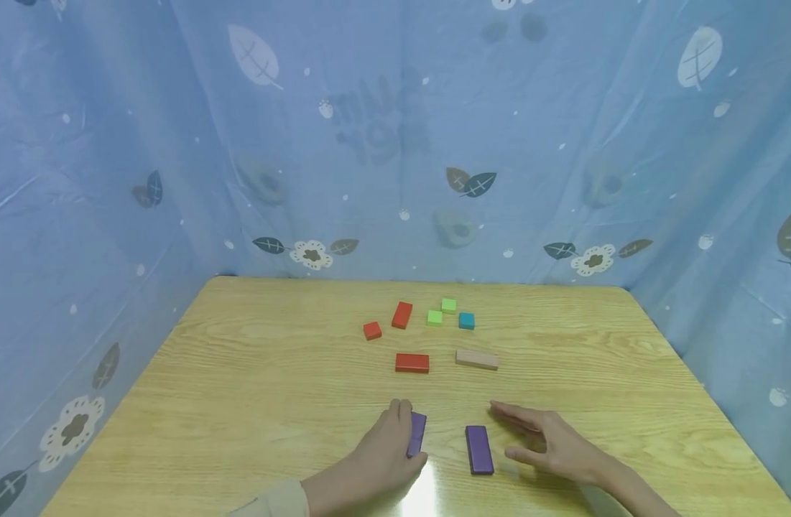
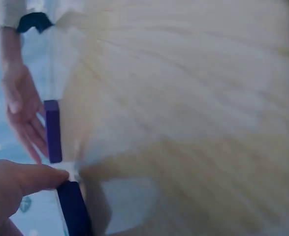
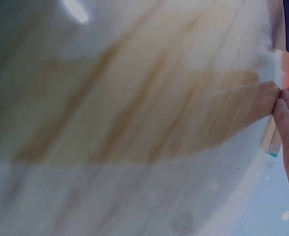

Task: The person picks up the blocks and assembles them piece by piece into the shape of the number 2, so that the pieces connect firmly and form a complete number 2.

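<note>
My left hand (image 1: 385, 449) curls round a purple block (image 1: 417, 434) on the wooden table, fingers at its far end and thumb at its near end. In the left wrist view the thumb (image 2: 36, 178) lies right at the end of this dark block (image 2: 74, 209); the other fingers are mostly hidden. A second purple block (image 1: 479, 450) lies flat to the right, between the two hands. Beside it, on its right, my right hand (image 1: 553, 441) holds nothing, its fingers extended and its thumb apart from them.
Farther back on the table (image 1: 272, 373) lie a red block (image 1: 412, 363) and a plain wooden block (image 1: 477, 360). Behind them are another red block (image 1: 402, 315), a small red one (image 1: 372, 330), two green cubes (image 1: 435, 318) and a blue one (image 1: 467, 321). A blue curtain (image 1: 395, 143) encloses the table.
</note>
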